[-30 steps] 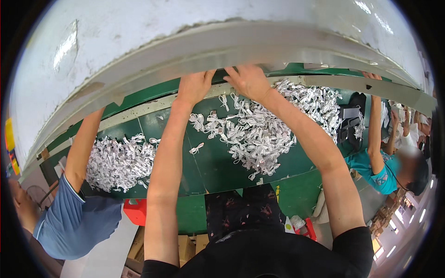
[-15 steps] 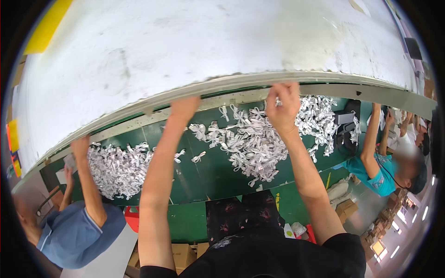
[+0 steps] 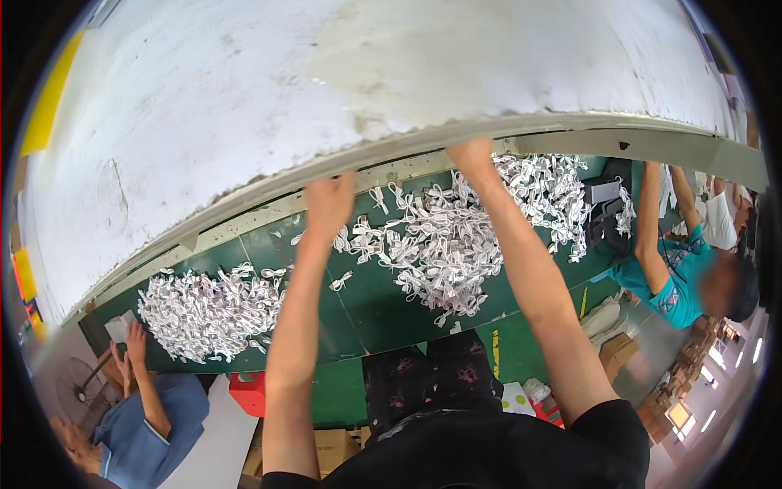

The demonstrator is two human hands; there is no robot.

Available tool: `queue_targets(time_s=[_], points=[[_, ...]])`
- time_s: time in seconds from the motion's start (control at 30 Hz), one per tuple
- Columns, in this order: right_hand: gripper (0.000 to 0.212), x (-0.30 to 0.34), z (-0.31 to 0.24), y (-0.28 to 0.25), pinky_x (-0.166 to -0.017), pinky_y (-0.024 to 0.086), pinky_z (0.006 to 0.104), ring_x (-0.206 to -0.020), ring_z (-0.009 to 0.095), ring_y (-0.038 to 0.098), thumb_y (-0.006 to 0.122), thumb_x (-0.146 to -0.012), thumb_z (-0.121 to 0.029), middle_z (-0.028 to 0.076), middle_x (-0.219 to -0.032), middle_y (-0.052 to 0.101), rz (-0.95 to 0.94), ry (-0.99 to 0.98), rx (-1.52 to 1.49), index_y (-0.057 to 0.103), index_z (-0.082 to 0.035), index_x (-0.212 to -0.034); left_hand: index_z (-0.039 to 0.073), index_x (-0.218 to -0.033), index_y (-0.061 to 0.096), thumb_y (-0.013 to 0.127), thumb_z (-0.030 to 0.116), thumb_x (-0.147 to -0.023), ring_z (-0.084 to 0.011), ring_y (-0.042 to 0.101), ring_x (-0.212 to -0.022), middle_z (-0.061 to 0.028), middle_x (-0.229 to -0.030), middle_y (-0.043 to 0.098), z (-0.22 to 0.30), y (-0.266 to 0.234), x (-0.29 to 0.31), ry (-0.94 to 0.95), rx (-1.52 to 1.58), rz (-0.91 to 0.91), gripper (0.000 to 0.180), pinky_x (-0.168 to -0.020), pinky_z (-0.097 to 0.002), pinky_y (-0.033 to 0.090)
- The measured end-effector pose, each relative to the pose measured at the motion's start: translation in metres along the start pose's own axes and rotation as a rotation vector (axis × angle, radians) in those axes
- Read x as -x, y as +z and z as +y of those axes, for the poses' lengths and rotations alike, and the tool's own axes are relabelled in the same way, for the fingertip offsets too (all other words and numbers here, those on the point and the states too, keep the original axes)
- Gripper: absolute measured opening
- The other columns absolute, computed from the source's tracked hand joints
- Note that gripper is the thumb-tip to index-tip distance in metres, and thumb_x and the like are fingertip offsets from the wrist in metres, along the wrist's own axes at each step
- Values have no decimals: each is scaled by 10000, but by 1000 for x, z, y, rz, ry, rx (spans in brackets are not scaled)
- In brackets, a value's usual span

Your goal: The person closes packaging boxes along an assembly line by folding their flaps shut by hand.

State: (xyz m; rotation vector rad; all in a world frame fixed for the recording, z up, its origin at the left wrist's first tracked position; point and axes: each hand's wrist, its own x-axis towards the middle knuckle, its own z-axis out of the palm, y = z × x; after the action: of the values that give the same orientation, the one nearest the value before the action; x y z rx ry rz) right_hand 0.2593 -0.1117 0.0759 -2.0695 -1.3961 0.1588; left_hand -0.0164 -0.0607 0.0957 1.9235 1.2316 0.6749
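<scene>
Both my arms reach forward over a green table to the edge of a white shelf. My left hand is at that edge, its fingertips hidden behind it. Farther right, my right hand is also at the edge, with its fingers out of sight beneath the shelf. Whether either hand holds anything does not show. Below and between my hands lies a large heap of bundled white cables. One loose cable bundle lies apart, nearest my left forearm.
Another heap of white cable bundles covers the table's left part; more cables lie right. A black box stands at the right end. One co-worker in blue sits left, another in turquoise right. A red stool stands below.
My right hand has moved forward and left, its fingers passing under the shelf edge. My left hand stays near the edge. The left co-worker has drawn back from the table with hands raised close together.
</scene>
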Motion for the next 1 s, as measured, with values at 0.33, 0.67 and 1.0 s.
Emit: queue_targets(time_s=[0.33,0.67,1.0], points=[[97,25,-67,26,-642,587,365,-686,202,740,750,-900,-94,99,-730,749,-93,189,-835,791,-6,-892,-55,-1067,720,613,144,-1033,-322,701,-822,-191,-981,746,-67,66,-24,9,20,209,228,-789,-408,559],[210,40,37,122,-683,609,377,-825,161,754,661,-1043,-224,109,-911,789,-758,-72,-33,782,-56,-1075,23,-1085,748,532,239,-1065,-421,653,-1262,-269,-1270,722,-143,67,5,-107,-280,-351,306,-1036,-497,508],[276,26,140,106,-652,606,411,-781,221,771,651,-1050,-329,107,-809,783,-512,-520,22,800,-97,-1075,56,-1219,753,487,382,-1114,-381,676,-1253,-236,-1321,725,-147,91,-18,-111,-299,-433,434,-1065,-477,513]])
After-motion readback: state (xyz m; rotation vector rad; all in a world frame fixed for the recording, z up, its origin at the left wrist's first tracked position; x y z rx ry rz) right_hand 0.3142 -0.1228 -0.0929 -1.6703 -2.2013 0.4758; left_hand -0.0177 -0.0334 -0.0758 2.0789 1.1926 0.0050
